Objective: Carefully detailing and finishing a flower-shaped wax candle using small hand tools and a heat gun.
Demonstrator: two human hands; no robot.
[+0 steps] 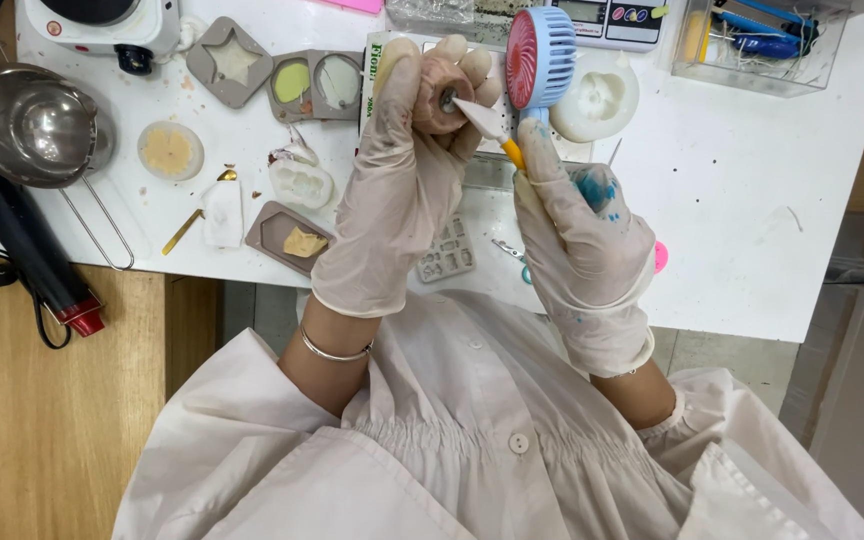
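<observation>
Pinkish-brown rounded wax-like piece sits above the white table, wrapped in the fingers of the gloved left hand, which curl closed around its sides while its metal-centred face turns toward the right. The gloved right hand, its glove smeared with blue paint, pinches a small yellow-handled tool with a white pointed blade, fingers pressed tight on the handle, and the blade tip touches the piece near its centre. Both forearms rise from cream coat sleeves, wrists bent upward, a thin silver bangle on the left wrist. Just behind the right hand stands a small blue and pink handheld fan. Grey silicone moulds, a steel pouring pot and a black heat gun lie to the left.
</observation>
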